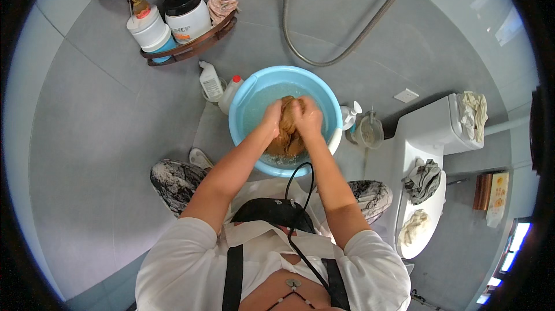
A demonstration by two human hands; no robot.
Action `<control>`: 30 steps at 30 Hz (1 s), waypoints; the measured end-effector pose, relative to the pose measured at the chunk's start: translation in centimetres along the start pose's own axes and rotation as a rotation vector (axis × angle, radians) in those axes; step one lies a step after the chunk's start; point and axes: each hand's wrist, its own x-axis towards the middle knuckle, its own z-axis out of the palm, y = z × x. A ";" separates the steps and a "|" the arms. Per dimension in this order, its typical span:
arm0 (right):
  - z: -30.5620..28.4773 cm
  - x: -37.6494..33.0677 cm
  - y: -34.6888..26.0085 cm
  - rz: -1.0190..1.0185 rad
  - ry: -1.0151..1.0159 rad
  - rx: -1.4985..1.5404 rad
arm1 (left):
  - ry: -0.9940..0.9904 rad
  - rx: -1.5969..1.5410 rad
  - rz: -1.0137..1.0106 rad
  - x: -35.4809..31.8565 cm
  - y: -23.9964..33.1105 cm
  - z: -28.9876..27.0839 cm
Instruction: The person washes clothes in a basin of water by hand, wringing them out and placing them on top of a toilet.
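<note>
A light blue plastic basin point(239, 133) holds cloudy water. In it lies a wet brown cloth point(287, 144), bunched up and partly under water; what kind of garment it is, I cannot make out. My left hand point(272, 118) grips the cloth from its left side, fingers closed round a fold. My right hand point(308, 115) closes on the same cloth from the right, close to the left hand. The fingertips are slightly blurred and partly hidden by the fabric.
Left of the basin stand a white spray bottle point(210, 81) and a red-capped jug point(230, 96). On its right are a white pump bottle point(349, 115) and a clear container point(368, 132). A toilet point(421, 148) with cloths on it stands right. A shower hose point(285, 17) hangs behind; a corner shelf point(191, 49) holds tubs.
</note>
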 end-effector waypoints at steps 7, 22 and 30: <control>-2.7 0.2 3.7 -0.005 -0.055 -0.110 | 0.030 0.563 0.247 -0.6 4.2 -3.1; 1.5 -1.6 3.7 0.054 -0.718 -0.678 | 0.101 2.065 0.424 -1.1 0.5 -4.1; 1.8 0.1 5.1 0.333 -0.688 -0.413 | 0.240 1.697 -0.032 0.4 2.4 -4.8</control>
